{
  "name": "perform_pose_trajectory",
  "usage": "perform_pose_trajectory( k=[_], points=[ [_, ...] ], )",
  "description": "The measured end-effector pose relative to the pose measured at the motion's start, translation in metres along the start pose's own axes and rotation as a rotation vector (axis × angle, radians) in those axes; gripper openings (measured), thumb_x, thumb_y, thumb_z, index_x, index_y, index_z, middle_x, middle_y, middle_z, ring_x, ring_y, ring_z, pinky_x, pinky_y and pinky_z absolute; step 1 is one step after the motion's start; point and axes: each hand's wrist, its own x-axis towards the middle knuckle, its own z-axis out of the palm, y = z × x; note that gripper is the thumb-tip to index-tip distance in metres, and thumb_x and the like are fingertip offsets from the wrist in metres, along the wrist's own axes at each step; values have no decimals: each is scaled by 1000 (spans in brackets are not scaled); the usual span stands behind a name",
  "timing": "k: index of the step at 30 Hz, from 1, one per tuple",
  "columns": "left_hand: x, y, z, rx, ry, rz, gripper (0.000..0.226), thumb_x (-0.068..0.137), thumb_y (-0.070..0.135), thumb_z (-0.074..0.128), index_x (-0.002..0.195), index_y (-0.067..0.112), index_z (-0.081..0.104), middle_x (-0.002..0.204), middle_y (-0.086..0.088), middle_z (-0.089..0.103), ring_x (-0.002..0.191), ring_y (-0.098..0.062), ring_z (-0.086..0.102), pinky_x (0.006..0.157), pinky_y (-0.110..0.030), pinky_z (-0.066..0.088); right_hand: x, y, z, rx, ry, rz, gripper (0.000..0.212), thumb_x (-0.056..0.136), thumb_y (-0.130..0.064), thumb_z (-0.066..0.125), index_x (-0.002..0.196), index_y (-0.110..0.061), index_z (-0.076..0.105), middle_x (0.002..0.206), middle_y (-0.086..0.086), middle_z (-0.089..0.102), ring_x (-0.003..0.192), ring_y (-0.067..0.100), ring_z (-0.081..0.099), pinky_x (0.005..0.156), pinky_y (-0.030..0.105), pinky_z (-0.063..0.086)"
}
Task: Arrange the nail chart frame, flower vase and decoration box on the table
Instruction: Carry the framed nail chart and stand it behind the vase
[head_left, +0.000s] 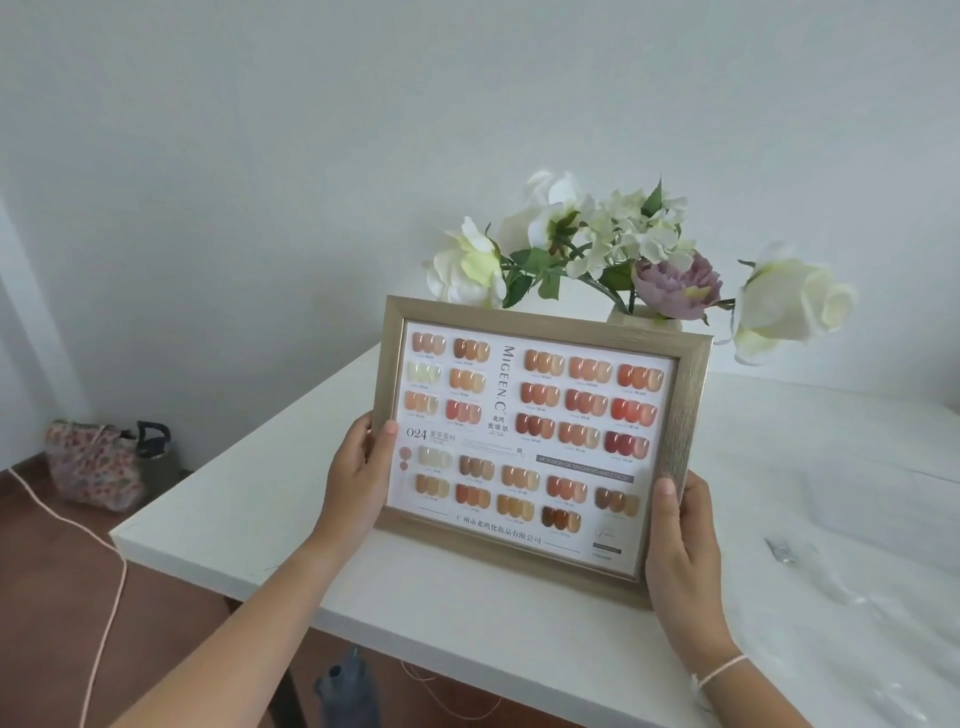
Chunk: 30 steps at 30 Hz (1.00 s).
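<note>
The nail chart frame (537, 447) is held up over the white desk (249, 499), a little tilted, with its picture side turned to the camera. Its left edge is gripped by the left hand (358, 478), with the thumb laid on the front. Its right edge is gripped by the right hand (680, 540), thumb on the front too. Rows of small painted nails in orange, brown and red are shown on the chart. Just behind the frame, the flower vase (644, 316) is set on the desk, mostly hidden, with white and purple flowers spread above it. A flowery bag (93, 465) is seen on the floor at the left.
</note>
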Motion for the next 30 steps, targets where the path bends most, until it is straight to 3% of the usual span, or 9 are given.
perform_pose_trajectory(
  k=[6,12,19,23,30],
  points=[
    [-2,-2,-4,-40,46,8,14,95,36,46,104,36,57,95,13,72,86,-3,69,60,-14,53,4,2,5,-8,16,-20,19,84,-47,35,90,-33,47,85,-11,56,71,-8,55,68,29,48],
    [-6,-4,-20,-72,76,18,15,94,37,47,104,35,57,94,16,73,84,-3,69,58,-14,53,9,2,18,12,14,-55,20,83,-47,38,89,-32,49,80,-10,56,68,-5,58,59,12,47],
    [-1,0,-67,-83,141,24,31,86,49,49,114,36,56,99,22,71,90,-1,68,59,-18,56,19,-5,64,79,-106,-64,16,87,-44,39,92,-32,50,88,-7,62,74,-3,62,62,15,52],
    [4,8,-102,-54,227,64,34,75,59,50,105,44,57,95,29,70,89,4,67,58,-12,53,25,-13,103,129,-195,-79,8,93,-35,41,92,-33,49,85,-13,63,74,-4,63,57,10,49],
    [28,14,-165,3,374,104,24,92,42,49,110,31,59,96,21,71,86,1,68,65,-18,52,40,-29,174,166,-322,-107,9,95,-34,41,91,-33,49,83,-12,62,70,-6,61,57,9,47]
  ],
)
